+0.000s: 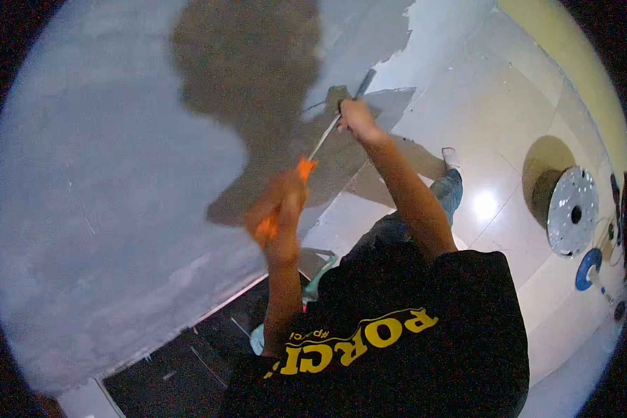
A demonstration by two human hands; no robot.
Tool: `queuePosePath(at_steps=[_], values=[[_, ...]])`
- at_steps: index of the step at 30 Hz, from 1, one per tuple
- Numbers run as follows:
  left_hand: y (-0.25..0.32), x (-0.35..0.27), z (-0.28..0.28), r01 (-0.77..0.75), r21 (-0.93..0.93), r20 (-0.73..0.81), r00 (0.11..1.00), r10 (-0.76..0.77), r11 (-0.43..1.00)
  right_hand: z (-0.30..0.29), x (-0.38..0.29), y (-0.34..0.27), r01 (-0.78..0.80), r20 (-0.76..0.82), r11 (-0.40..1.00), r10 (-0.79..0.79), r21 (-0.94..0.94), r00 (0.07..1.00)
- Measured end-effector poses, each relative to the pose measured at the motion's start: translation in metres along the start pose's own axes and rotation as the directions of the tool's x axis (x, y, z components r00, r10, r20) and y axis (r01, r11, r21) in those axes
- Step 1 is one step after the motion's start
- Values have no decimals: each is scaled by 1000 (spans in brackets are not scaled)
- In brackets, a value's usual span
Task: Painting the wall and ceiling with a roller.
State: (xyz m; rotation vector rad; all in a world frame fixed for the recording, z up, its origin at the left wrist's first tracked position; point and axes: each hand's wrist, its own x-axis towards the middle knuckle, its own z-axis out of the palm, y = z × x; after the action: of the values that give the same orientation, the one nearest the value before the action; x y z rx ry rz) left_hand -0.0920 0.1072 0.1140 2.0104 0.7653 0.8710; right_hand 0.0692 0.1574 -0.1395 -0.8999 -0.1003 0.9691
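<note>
My left hand [279,211] is closed around the orange handle [306,168] of a long hand tool, blurred by motion. A thin pale shaft or edge-on blade [324,137] runs from the handle up to my right hand [359,120]. My right hand is closed at that far end, where a grey, bar-like part [365,83] sticks out beyond the fingers. Whether this grey part belongs to the same tool, I cannot tell. Both hands are in front of a grey coated wall [136,172], which carries the shadow of my head and arms.
The coating ends raggedly against a whiter strip [439,31]. Pale tiles cover the floor [501,172] to the right. A white-specked disc with a centre hole [572,211] and a blue round object [588,269] stand there. A dark opening or panel [167,360] lies low on the left.
</note>
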Motion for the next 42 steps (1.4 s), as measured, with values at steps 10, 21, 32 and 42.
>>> queuePosePath(at_steps=[10, 21, 32, 42], values=[[75, -3, -83, -329, -289, -204, 939, 277, 899, 119, -61, -31, 105, -68, 992, -100, 73, 993], [54, -29, -48, -194, 644, -125, 928, 352, 740, 100, -67, -14, -58, -132, 998, 63, 36, 989], [25, -2, -57, 1, 125, 195, 980, -26, 992, 52, -32, -9, -226, -281, 957, 169, -183, 945], [50, 12, -58, -352, -245, 624, 656, 425, 903, 74, -108, -51, -293, 12, 933, 298, 207, 955]])
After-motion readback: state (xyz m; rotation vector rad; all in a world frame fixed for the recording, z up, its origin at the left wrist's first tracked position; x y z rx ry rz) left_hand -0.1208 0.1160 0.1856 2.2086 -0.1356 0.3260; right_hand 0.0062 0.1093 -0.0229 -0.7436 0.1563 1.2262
